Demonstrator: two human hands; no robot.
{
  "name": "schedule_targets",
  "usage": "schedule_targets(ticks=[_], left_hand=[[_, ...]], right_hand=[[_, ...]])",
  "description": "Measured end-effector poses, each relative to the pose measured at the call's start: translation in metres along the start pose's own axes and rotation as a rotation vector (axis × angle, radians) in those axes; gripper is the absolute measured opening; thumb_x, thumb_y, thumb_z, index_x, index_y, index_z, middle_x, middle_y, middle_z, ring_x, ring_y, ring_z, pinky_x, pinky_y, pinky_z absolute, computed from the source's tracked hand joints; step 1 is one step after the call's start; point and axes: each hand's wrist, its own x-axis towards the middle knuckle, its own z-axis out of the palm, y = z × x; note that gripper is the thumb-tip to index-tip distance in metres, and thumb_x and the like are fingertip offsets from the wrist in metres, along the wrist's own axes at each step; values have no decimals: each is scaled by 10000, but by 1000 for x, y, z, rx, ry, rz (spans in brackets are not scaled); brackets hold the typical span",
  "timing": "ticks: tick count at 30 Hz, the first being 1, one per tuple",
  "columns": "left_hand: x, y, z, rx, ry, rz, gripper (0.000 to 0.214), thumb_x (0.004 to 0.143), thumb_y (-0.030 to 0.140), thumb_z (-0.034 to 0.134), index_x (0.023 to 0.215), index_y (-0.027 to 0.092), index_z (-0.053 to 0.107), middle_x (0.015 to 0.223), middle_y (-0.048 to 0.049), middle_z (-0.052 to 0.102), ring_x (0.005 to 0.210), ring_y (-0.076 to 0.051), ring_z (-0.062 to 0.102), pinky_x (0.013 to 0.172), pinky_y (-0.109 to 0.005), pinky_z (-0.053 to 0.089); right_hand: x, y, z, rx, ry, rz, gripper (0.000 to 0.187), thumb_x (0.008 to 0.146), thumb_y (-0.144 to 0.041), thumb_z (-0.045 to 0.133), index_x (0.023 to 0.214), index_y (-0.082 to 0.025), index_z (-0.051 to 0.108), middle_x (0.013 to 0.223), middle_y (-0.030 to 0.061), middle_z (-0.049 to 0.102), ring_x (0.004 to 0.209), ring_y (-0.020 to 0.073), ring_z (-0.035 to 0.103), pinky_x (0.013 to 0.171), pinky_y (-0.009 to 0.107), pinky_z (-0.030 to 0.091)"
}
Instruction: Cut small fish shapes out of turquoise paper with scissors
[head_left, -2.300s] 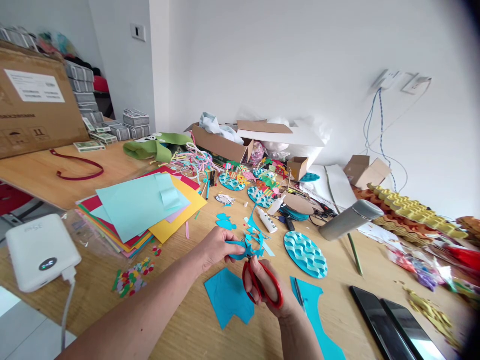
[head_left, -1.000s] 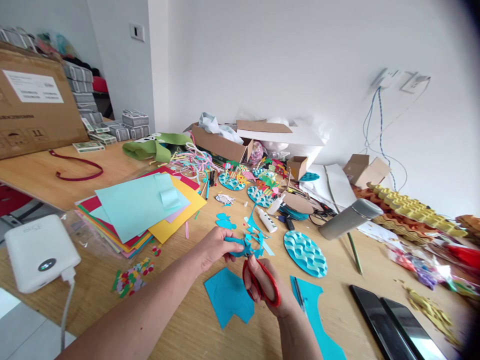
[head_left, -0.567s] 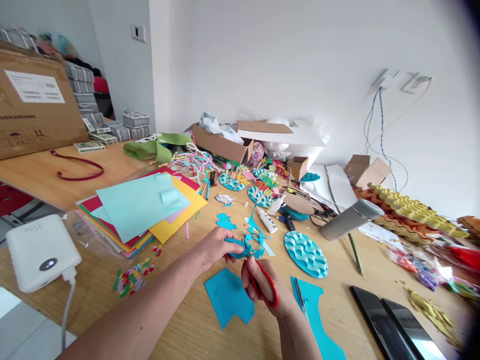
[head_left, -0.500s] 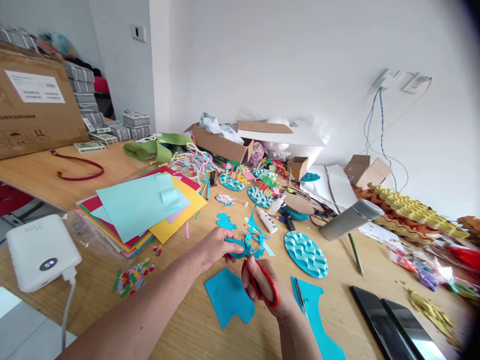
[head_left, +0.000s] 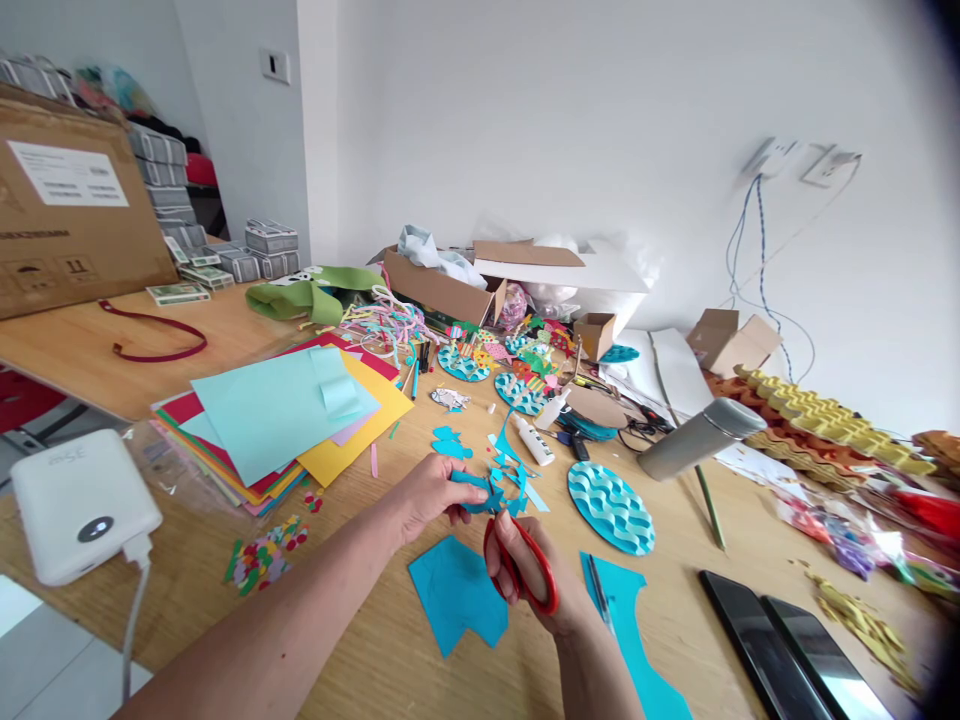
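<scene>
Tabletop in pale wood is covered by craft supplies, among which a stack of coloured paper is spread on the left. Nearer, a notched blue sheet is laid flat below the hands, and to its right a blue offcut is topped by a pen. A wave-patterned oval is set beyond the offcut. By the right hand, closed around the handles, the red scissors are gripped; their blades are met by the edge of a small blue paper piece (whether they are parted cannot be told). That piece is pinched narrowly between thumb and fingers of the left hand, just in front of the loose blue scraps. The paper can be judged light, thin and easily creased or torn, so it is best taken by its broad part, with fingertips clear of the blades. The scissors are likely stiff and heavier, and are best held by their loops. Beyond, small fish-shaped cutouts are left lying.
</scene>
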Motion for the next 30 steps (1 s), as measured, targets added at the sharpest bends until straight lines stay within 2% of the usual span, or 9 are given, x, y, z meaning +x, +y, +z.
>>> schedule_targets(ticks=[15,30], left_hand=[[0,2,-1,74,-13,22,229,535,320,694,613,141,575,492,31,541,464,-106,502,455,-229,347],[0,1,-2,59,-12,30,217,540,320,685,594,137,582,521,16,553,464,-98,496,458,-222,351]], right_hand=[[0,-2,-1,-68,-15,29,671,805,-753,417,575,-142,570,397,-4,451,355,78,396,377,214,221],[0,0,-4,-84,-18,23,657,802,-751,424,537,-160,533,363,-26,421,327,68,374,362,203,236]])
